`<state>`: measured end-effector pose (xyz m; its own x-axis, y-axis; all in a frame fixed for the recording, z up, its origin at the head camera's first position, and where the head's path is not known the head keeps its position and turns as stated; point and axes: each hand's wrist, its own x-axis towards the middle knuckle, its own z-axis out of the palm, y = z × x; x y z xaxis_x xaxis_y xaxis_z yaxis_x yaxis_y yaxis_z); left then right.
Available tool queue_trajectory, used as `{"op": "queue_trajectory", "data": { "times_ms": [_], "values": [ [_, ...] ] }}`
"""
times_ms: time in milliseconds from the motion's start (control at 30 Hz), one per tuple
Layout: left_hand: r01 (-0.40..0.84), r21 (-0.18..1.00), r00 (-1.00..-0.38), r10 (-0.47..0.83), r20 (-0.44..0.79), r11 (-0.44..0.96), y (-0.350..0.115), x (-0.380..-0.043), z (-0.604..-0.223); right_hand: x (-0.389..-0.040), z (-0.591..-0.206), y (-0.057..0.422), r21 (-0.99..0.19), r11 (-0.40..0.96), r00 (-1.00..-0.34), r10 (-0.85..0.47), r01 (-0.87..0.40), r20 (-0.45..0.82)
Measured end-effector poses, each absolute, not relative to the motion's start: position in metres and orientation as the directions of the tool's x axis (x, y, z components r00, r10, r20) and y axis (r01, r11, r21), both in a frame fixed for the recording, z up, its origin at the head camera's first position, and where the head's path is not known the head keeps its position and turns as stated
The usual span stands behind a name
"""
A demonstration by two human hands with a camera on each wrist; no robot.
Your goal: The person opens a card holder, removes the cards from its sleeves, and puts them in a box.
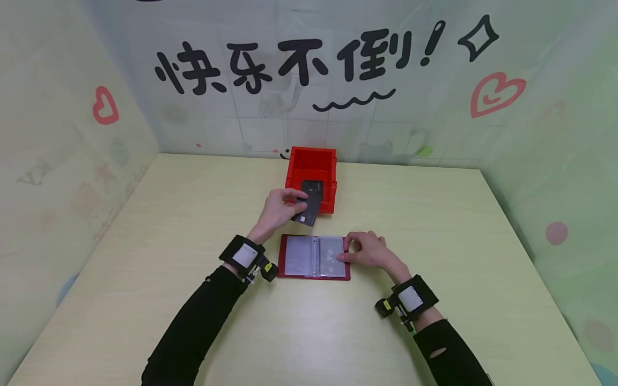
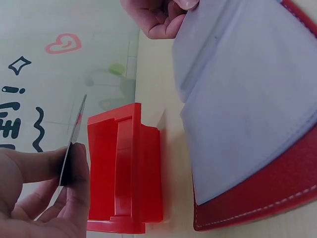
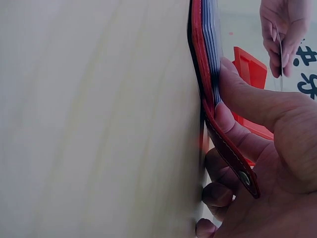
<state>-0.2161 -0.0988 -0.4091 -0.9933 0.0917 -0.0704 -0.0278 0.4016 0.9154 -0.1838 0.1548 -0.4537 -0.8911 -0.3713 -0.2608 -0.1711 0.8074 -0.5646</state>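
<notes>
While the card (image 1: 307, 213) sits just below the centre of the head frame, the left grip (image 1: 282, 208) pinches it at its left edge between thumb and fingers. It looks light, stiff and smooth, probably plastic: slippery on its faces, hard to break, best taken by one edge or end so that the opposite edge stays free.

Below it lies the open album (image 1: 281, 259), with a red cover and soft-looking clear sleeves (image 1: 298, 256); these would likely flex or stick together, so they are better held by the outer edge. The right grip (image 1: 370, 251) does that, thumb and finger pinching the album's right edge.

Just above the card stands the red box (image 1: 329, 202), a dark piece (image 1: 314, 187) showing in it. The pale worktop (image 1: 217, 187) carries both.

Only the right wrist view shows the strap (image 3: 230, 153) with its metal snap (image 3: 244, 178), near the palm, and the sleeves stacked edge-on. The left wrist view, at lower left, shows how thin the card is; the head view alone shows its dark printed face.
</notes>
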Motion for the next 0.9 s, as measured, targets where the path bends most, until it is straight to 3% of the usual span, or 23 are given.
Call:
{"op": "queue_trajectory", "data": {
  "times_ms": [600,900],
  "values": [
    [-0.038,0.936,-0.999,-0.025,-0.031,0.35,-0.068,-0.246,-0.407,-0.183,-0.454,0.154,-0.565,0.808,-0.892,-0.368,-0.167,-0.263],
    [-0.029,0.882,-0.999,-0.047,-0.008,0.471,-0.056,-0.264,-0.411,-0.185,-0.455,0.154,-0.562,0.813,-0.895,-0.355,-0.152,-0.271]
  ]
}}
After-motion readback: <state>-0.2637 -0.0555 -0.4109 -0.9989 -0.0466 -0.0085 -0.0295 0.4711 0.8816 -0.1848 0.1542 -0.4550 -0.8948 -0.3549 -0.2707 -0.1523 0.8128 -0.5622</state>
